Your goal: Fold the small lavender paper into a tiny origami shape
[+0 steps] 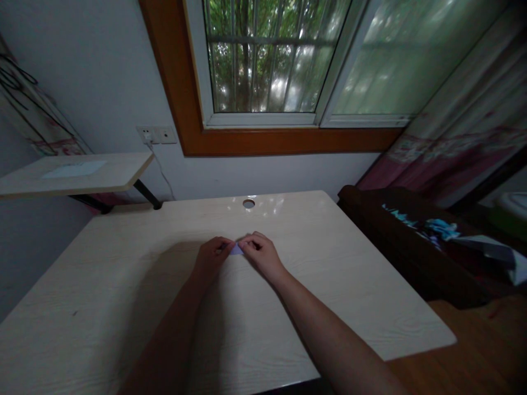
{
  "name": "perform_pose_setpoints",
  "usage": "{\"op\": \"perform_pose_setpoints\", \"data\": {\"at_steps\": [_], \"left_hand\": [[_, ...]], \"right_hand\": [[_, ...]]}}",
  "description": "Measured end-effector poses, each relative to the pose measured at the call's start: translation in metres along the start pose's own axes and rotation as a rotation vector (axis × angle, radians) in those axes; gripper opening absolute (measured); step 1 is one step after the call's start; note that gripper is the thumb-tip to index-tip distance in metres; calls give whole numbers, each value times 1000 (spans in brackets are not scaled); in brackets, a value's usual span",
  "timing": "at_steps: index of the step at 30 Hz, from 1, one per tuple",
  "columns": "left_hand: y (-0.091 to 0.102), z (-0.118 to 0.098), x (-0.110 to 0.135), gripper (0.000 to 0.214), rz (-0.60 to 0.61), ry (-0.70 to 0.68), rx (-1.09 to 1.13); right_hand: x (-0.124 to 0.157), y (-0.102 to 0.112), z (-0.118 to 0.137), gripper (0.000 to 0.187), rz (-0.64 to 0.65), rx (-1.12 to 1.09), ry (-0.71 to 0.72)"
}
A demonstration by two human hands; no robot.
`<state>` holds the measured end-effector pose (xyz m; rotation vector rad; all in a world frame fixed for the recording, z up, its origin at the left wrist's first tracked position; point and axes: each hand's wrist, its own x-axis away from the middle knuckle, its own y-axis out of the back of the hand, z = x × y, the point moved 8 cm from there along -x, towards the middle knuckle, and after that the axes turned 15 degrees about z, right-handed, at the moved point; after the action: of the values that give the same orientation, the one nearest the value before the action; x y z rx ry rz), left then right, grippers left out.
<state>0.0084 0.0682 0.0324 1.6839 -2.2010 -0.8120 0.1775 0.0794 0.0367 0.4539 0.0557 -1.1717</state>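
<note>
Between my two hands is a small piece of purple paper (236, 250), low over the pale wooden desk (173, 329). My left hand (212, 257) pinches its left side between thumb and fingertips. On the other side, the thumb and forefinger of my right hand (262, 253) are closed on its right upper edge. Fingers cover much of the paper, so its full shape is hidden; the part that shows looks like a small triangle.
A round cable hole (248, 203) lies near the desk's back edge. At the left stands a raised shelf (119, 164) on black legs, with a sheet (74, 169) on it. Beyond are a wall socket (156, 134) with a cord and a window. Right of the desk is dark furniture (370, 219) with cloth on it.
</note>
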Motion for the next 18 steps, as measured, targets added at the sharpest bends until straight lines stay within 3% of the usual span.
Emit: {"op": "perform_pose_setpoints", "data": {"at_steps": [18], "left_hand": [[-3, -2, 0, 24, 34, 19, -43]], "right_hand": [[-1, -4, 5, 9, 21, 57, 50]]}}
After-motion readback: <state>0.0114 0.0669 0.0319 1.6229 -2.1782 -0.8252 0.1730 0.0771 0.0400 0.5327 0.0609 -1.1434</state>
